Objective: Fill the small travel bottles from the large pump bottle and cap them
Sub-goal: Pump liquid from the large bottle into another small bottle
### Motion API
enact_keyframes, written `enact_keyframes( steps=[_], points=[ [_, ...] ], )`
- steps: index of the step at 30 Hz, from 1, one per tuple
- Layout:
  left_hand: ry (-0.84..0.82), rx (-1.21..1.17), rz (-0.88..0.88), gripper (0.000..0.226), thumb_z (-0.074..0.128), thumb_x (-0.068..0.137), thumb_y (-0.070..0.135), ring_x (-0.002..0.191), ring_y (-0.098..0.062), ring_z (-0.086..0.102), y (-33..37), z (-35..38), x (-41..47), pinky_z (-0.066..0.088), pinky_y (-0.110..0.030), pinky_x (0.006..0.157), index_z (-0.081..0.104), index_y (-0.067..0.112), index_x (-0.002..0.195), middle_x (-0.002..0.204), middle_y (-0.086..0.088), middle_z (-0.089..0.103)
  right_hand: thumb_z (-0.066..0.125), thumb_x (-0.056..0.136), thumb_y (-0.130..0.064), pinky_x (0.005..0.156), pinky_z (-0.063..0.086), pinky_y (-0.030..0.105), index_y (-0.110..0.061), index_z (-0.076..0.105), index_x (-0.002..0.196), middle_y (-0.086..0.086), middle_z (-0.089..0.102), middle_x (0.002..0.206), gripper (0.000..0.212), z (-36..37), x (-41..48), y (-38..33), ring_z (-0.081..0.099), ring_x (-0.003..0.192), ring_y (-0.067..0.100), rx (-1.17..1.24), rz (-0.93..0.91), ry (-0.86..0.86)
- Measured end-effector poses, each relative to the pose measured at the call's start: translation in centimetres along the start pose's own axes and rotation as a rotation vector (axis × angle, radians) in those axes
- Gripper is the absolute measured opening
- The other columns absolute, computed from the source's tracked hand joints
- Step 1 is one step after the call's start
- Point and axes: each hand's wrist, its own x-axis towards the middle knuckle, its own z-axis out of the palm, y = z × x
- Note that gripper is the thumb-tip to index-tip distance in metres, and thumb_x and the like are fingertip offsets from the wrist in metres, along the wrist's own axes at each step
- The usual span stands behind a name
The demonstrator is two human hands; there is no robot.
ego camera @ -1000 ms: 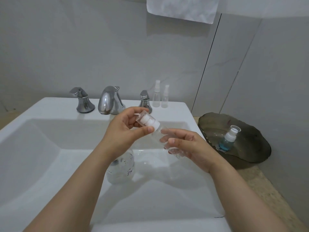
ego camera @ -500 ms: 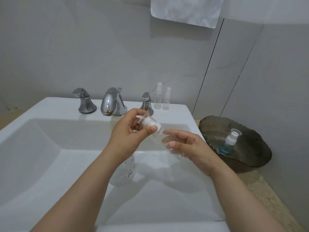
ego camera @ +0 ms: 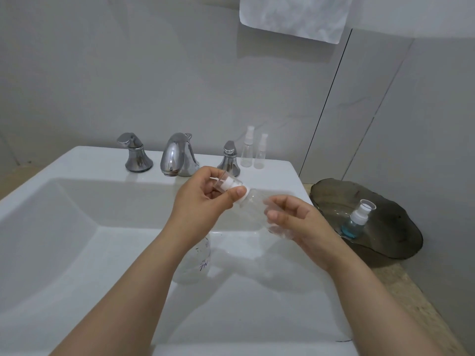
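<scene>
The white sink (ego camera: 77,227) fills the left and near part of the scene. On its far ledge, from left to right, stand a chrome left tap handle (ego camera: 135,156), a chrome spout (ego camera: 177,155) and a chrome right tap handle (ego camera: 229,159).

A large clear bottle (ego camera: 195,260) with dark markings sits inside the basin, under the left wrist. Its top is hidden by the arm.

The left hand (ego camera: 203,204) is held above the basin, near the spout. Its thumb and curled fingers pinch the white pump cap (ego camera: 231,186), which has a clear cover. The cap sits on the neck of the small travel bottle (ego camera: 257,204), a clear bottle tilted with the cap end up and to the left.

The right hand (ego camera: 295,222) grips the bottle body, fingers curled round it.

Two small spray bottles (ego camera: 247,151) stand side by side on the far ledge, just right of the right tap handle.

A white towel (ego camera: 293,16) hangs on the far wall.

At the right, beside the sink, a dark dish (ego camera: 385,227) holds a capped bottle of blue liquid (ego camera: 356,219), leaning.
</scene>
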Motion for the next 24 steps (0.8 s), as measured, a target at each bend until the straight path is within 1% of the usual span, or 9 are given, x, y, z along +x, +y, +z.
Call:
enact_keyframes(
  steps=[3,6,8,11,13,15,17,21,24],
  points=[
    [-0.010,0.002,-0.004,0.021,0.078,0.083,0.013,0.076,-0.014,0.066,0.1,0.1,-0.1,0.059,-0.048,0.087,0.062,0.014,0.097,0.075,0.007,0.073,0.073,0.076,-0.045,0.084,0.055,0.029,-0.022,0.065,0.111,0.003,0.069,0.109,0.043,0.2,0.0,-0.2,0.067,0.093,0.013,0.014,0.023,0.010],
    [-0.022,0.001,-0.008,0.023,0.077,0.083,0.013,0.080,-0.015,0.068,0.1,0.1,-0.1,0.059,-0.046,0.087,0.063,0.012,0.101,0.083,0.002,0.074,0.033,0.091,-0.061,0.061,0.054,0.025,-0.014,0.068,0.105,0.009,0.072,0.089,0.060,1.0,-0.1,-0.7,0.065,0.069,0.020,-0.130,0.132,-0.018],
    [-0.021,-0.005,-0.007,0.025,0.077,0.083,0.013,0.082,-0.017,0.068,0.2,0.0,-0.1,0.060,-0.045,0.086,0.063,0.010,0.104,0.087,-0.003,0.074,0.042,0.093,-0.054,0.061,0.052,0.024,-0.009,0.070,0.101,0.007,0.068,0.078,0.054,0.8,0.0,-0.6,0.061,0.066,0.018,-0.127,0.117,-0.027],
    [-0.004,-0.013,0.001,0.024,0.077,0.083,0.013,0.081,-0.015,0.069,0.2,-0.2,0.0,0.061,-0.043,0.085,0.062,0.012,0.101,0.084,0.001,0.075,0.078,0.075,-0.037,0.077,0.055,0.026,-0.013,0.066,0.108,-0.004,0.067,0.089,0.043,0.0,0.0,-0.2,0.063,0.082,0.010,0.006,0.021,0.000],
    [-0.001,-0.008,0.000,0.025,0.078,0.083,0.013,0.080,-0.016,0.069,0.2,-0.1,0.0,0.061,-0.042,0.084,0.062,0.011,0.102,0.083,0.002,0.075,0.080,0.072,-0.039,0.075,0.055,0.025,-0.018,0.063,0.112,-0.002,0.067,0.102,0.049,0.0,0.0,-0.3,0.065,0.088,0.009,0.034,0.029,0.001],
    [-0.007,-0.002,-0.001,0.027,0.078,0.082,0.013,0.082,-0.017,0.069,0.1,-0.1,-0.1,0.061,-0.042,0.084,0.062,0.010,0.104,0.087,-0.002,0.075,0.055,0.080,-0.060,0.066,0.054,0.024,-0.019,0.064,0.112,0.005,0.070,0.103,0.053,0.6,0.0,-0.5,0.067,0.081,0.015,-0.042,0.086,-0.023],
    [-0.014,-0.005,0.001,0.029,0.078,0.082,0.013,0.084,-0.018,0.069,0.1,-0.2,-0.1,0.061,-0.039,0.083,0.062,0.009,0.106,0.092,-0.006,0.075,0.034,0.089,-0.063,0.058,0.051,0.024,-0.015,0.070,0.104,0.008,0.072,0.087,0.062,1.0,0.0,-0.6,0.064,0.066,0.019,-0.133,0.140,-0.040],
    [-0.005,-0.038,0.010,0.029,0.077,0.082,0.011,0.082,-0.014,0.068,0.2,-0.3,0.0,0.061,-0.034,0.078,0.061,0.008,0.106,0.085,0.001,0.074,0.072,0.078,-0.044,0.075,0.053,0.029,-0.012,0.068,0.106,0.001,0.067,0.087,0.043,0.1,0.1,0.0,0.060,0.078,0.017,-0.036,0.052,-0.013],
    [-0.009,-0.018,0.014,0.026,0.078,0.082,0.010,0.077,-0.014,0.067,0.1,-0.2,0.0,0.060,-0.036,0.077,0.061,0.010,0.102,0.080,0.004,0.073,0.077,0.067,-0.032,0.076,0.054,0.024,-0.022,0.062,0.117,-0.004,0.066,0.108,0.053,-0.2,0.1,0.1,0.067,0.088,0.009,-0.007,0.048,-0.042]
  ],
)
